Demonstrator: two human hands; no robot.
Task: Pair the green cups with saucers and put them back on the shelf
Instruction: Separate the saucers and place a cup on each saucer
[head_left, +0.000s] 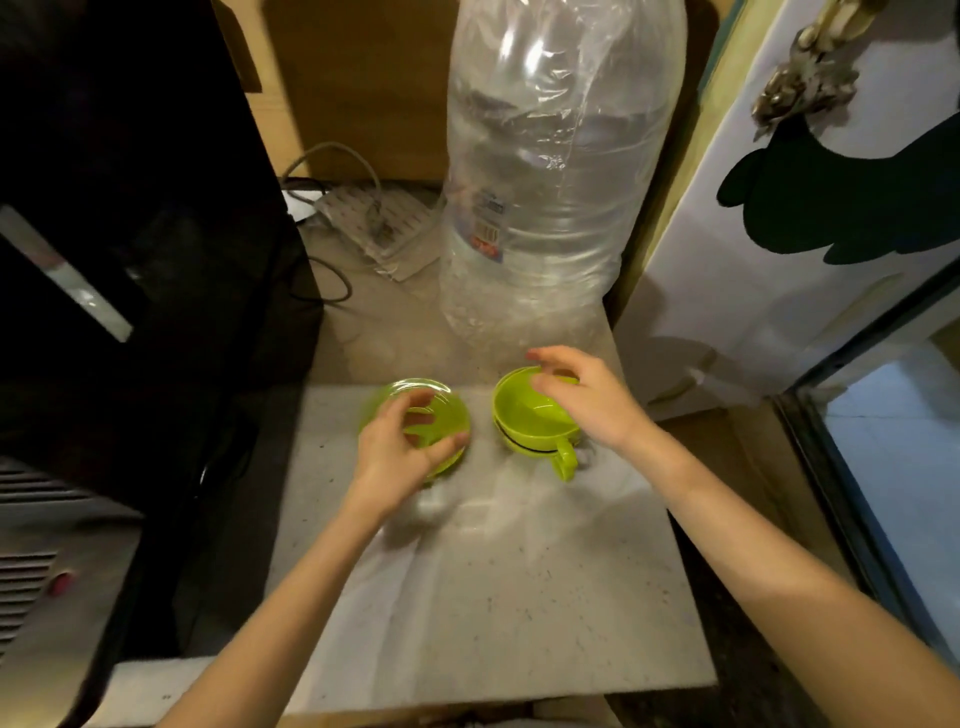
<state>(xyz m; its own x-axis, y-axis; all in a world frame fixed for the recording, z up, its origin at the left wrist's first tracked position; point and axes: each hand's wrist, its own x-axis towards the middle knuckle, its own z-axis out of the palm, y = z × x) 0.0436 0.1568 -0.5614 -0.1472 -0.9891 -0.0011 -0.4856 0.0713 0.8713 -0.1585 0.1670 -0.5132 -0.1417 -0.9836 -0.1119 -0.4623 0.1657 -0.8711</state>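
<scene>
A stack of green saucers (434, 410) lies on the white surface (498, 597) left of centre. My left hand (397, 449) curls over the stack, thumb at its right edge and fingers at its left, gripping it; the saucers look blurred. To the right stand nested green cups (530, 415), handle (566, 460) pointing toward me. My right hand (587, 395) rests on the cups' far right rim, fingers spread over the top and gripping it.
A large clear plastic water bottle (550, 171) stands just behind the cups. A black appliance (130, 234) fills the left side. A power strip with cables (374, 218) lies at the back. A white panel (779, 234) stands at the right.
</scene>
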